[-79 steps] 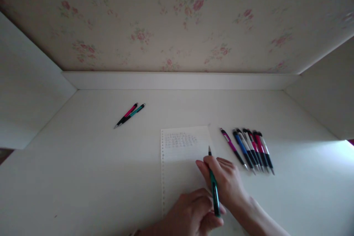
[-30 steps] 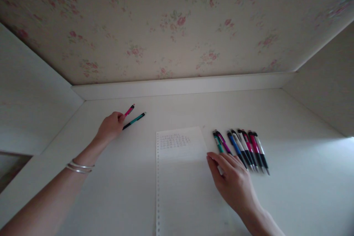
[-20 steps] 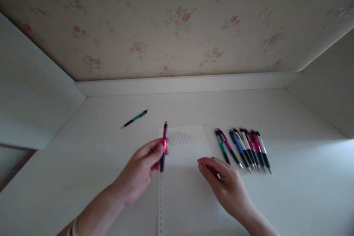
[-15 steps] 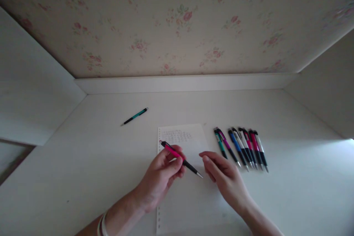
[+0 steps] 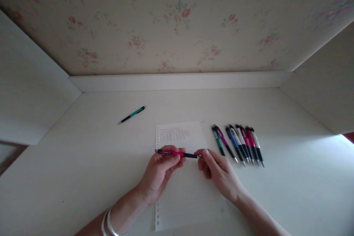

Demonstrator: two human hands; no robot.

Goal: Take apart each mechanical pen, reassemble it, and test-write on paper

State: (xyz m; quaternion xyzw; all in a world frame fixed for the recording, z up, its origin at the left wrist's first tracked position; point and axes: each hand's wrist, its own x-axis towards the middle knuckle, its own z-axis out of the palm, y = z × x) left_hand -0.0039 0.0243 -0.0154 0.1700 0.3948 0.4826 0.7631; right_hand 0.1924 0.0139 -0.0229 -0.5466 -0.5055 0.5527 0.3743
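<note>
A pink and black ballpoint pen (image 5: 190, 155) lies nearly level between my hands, above the paper. My left hand (image 5: 163, 164) is closed round its pink barrel, thumb on the near side. My right hand (image 5: 217, 167) pinches the silver tip at the pen's right end; the fingers hide most of that tip. Beneath both hands is a sheet of punched paper (image 5: 177, 206) with several lines of handwriting near its top.
Several pens (image 5: 240, 145) in green, purple, blue, white and pink lie in a row right of the paper. One teal pen (image 5: 132, 114) lies apart at the back left. White panels flank the white desk (image 5: 83, 162), and a floral wall (image 5: 177, 25) rises behind.
The pen has turned from a downward slant to nearly level. My right hand has moved left and closed on its tip. The view has shifted slightly.
</note>
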